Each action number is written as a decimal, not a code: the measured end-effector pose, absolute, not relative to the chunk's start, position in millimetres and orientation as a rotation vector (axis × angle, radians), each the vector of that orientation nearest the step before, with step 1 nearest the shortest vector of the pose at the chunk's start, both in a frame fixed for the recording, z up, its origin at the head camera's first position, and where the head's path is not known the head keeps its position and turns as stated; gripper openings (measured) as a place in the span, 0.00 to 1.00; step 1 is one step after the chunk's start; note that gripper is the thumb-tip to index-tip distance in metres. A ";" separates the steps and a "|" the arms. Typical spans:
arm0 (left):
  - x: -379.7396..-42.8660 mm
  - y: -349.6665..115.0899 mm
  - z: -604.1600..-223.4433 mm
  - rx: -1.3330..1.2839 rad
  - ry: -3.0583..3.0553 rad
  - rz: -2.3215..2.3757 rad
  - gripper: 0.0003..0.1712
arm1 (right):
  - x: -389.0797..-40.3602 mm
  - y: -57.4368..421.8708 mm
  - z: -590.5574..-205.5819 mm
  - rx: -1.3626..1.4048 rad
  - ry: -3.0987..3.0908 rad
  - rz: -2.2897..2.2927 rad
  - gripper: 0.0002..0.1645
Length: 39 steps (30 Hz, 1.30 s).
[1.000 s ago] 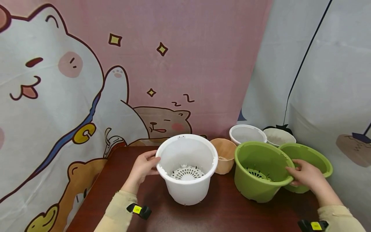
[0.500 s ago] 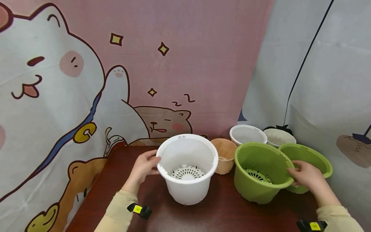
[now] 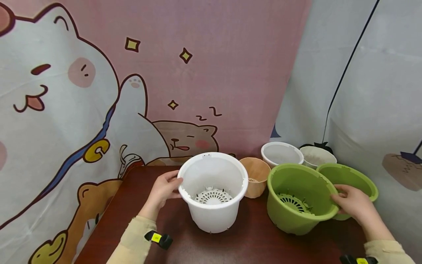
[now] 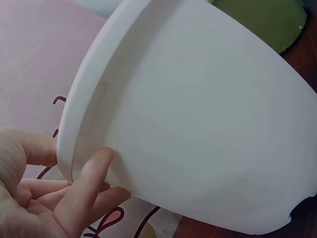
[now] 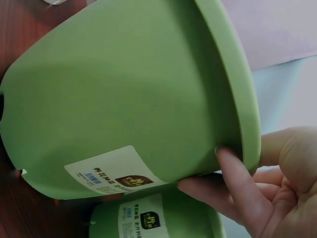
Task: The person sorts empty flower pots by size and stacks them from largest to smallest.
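In the head view a white plastic flower pot (image 3: 212, 221) with a slotted bottom stands upright at mid-table. My left hand (image 3: 164, 189) grips its rim from the left; the left wrist view shows thumb and fingers (image 4: 91, 181) on either side of the lip. To the right is a green flower pot (image 3: 286, 216), tilted a little, with slots in its bottom. My right hand (image 3: 353, 201) pinches this pot's right rim. A printed label (image 5: 116, 171) is stuck on the green pot's outer wall in the right wrist view.
Behind the right hand stands a second green pot (image 3: 370, 186), partly hidden. An orange-tan faceted pot (image 3: 254, 189) sits between the white and green ones. Farther back are another white pot (image 3: 282, 153) and a cream pot (image 3: 318, 157), near the fabric backdrop (image 3: 237, 80).
The green pot has shifted slightly nearer and to the right, tilting a little more, with my right hand moving along. My left hand and the white pot have stayed put.
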<state>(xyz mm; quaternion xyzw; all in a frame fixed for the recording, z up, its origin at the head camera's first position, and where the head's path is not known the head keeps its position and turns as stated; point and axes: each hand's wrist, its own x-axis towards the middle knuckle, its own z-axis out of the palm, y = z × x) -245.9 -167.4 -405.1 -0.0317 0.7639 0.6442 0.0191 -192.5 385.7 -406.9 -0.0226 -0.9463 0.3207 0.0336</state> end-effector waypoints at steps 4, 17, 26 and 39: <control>-245.9 -167.4 -405.0 -0.109 2.369 2.001 0.25 | -188.6 384.9 -402.6 -0.059 -2.892 1.017 0.32; -246.9 -168.5 -407.1 -0.101 2.359 2.013 0.25 | -184.6 391.9 -375.7 -0.043 -2.813 1.196 0.34; -247.1 -168.1 -407.0 -0.102 2.350 2.016 0.25 | -185.2 395.0 -355.6 0.003 -2.723 1.319 0.32; -246.8 -168.8 -407.3 -0.092 2.350 2.020 0.25 | -195.6 387.5 -326.3 0.018 -2.692 1.297 0.38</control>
